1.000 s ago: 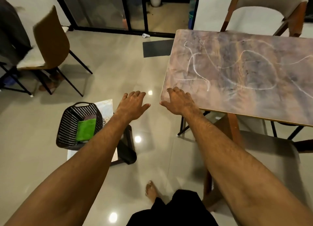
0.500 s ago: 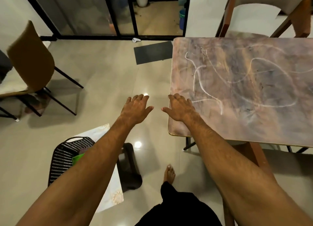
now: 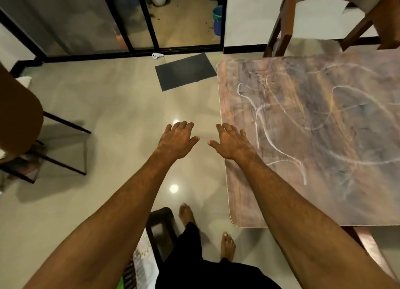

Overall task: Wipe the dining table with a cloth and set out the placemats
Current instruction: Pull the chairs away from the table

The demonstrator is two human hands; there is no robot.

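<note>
The dining table [image 3: 324, 141] fills the right side, its brown marbled top marked with white chalky streaks. My right hand [image 3: 232, 142] is stretched out, palm down, fingers apart, over the table's left edge and holds nothing. My left hand [image 3: 177, 140] hovers beside it over the floor, also palm down with fingers spread and empty. At the bottom edge only a sliver of the black basket [image 3: 129, 275] and a bit of green cloth [image 3: 121, 285] show behind my left arm. No placemats are visible.
A dark mat [image 3: 186, 71] lies on the tiled floor before the glass sliding door [image 3: 138, 20]. A brown chair [image 3: 19, 119] stands at left, a wooden chair [image 3: 337, 18] behind the table. A black low stool [image 3: 161, 228] sits by my bare feet [image 3: 187, 214].
The view has swung right and forward: the basket and stool slid down out of sight and the table now looms closer. Both hands stay outstretched and empty.
</note>
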